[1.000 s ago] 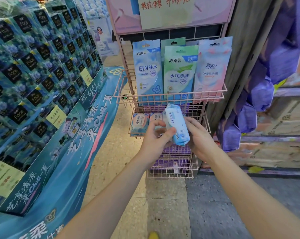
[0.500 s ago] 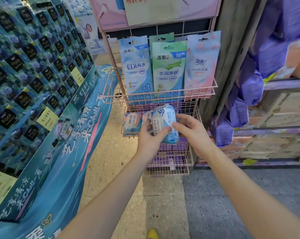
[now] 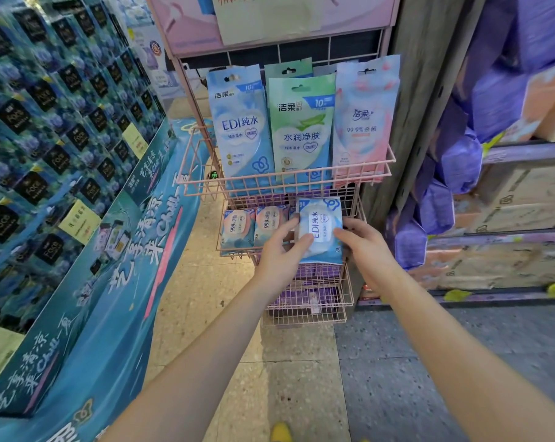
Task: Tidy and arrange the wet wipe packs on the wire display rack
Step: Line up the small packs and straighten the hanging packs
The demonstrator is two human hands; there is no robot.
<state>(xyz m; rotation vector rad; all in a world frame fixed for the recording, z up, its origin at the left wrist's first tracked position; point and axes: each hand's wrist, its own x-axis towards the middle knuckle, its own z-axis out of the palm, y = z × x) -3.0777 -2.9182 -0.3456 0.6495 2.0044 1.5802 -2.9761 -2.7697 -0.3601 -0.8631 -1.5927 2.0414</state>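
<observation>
**Blue EDI pack [image 3: 321,228] held at mid basket, R end**

The wire rack [image 3: 282,183] stands btwn a blue promo display [image 3: 110,250] on the L and a wooden post [image 3: 423,90] on the R. There's an open floor strip btwn display & rack. The top basket's rim hangs just above the mid basket, so the gap is tight. Both arms reach fwd. The L hand [image 3: 279,253] grips the pack's L edge, thumb on its front. The R hand [image 3: 365,247] pinches the R edge. The pack is upright, just beside two 999 packs [image 3: 238,228].
</observation>
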